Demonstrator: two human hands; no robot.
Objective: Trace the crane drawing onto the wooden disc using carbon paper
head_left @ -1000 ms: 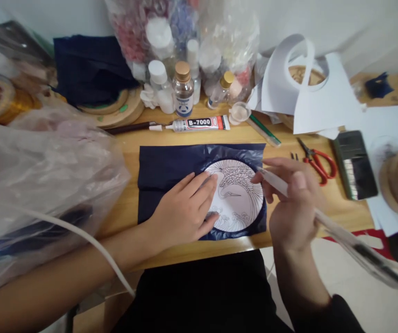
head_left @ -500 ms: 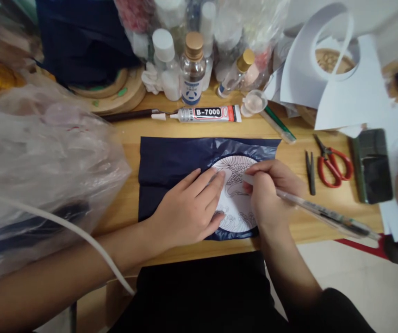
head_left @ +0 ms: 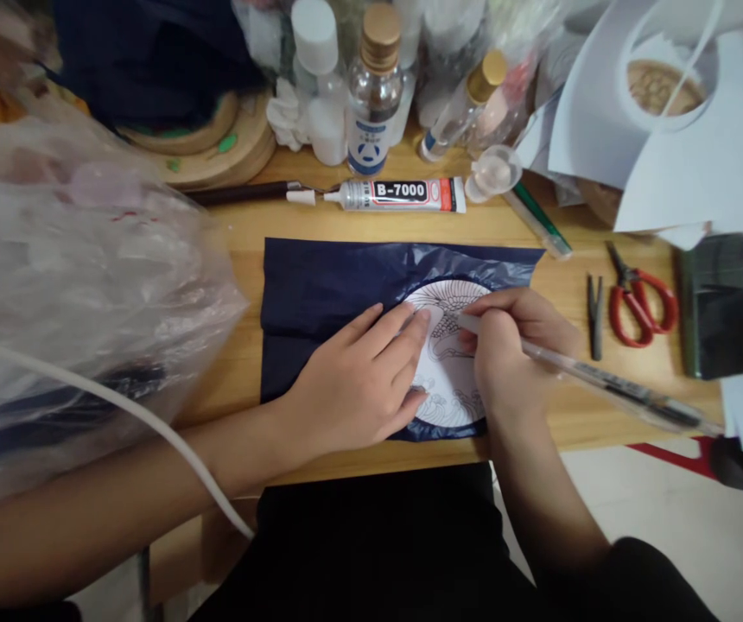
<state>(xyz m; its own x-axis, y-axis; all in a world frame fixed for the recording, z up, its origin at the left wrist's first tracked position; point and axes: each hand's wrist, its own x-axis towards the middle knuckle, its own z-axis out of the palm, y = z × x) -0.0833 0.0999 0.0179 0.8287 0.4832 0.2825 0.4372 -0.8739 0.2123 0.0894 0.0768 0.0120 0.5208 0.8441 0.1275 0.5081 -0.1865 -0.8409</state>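
A round white paper (head_left: 450,367) with a line drawing of a bird and waves lies on a dark blue sheet (head_left: 326,281). Flat over the left part of both rests my left hand (head_left: 362,380), open, its fingertips pressing the paper's edge. My right hand (head_left: 520,345) is closed round a clear-barrelled pen (head_left: 618,384), whose back end points right. The pen's tip is over the bird drawing, partly hidden by my fingers; whether it touches the paper I cannot tell.
Behind the sheet lie a B-7000 glue tube (head_left: 403,194) and several bottles (head_left: 371,104). To the right are tweezers (head_left: 595,315), red-handled pliers (head_left: 644,307) and a dark green case (head_left: 714,307). A plastic bag (head_left: 99,268) and white cable (head_left: 125,410) are at left.
The camera view has shifted slightly, so the table things sit a little differently. My left hand stays on the paper and my right hand keeps the pen over the bird drawing.
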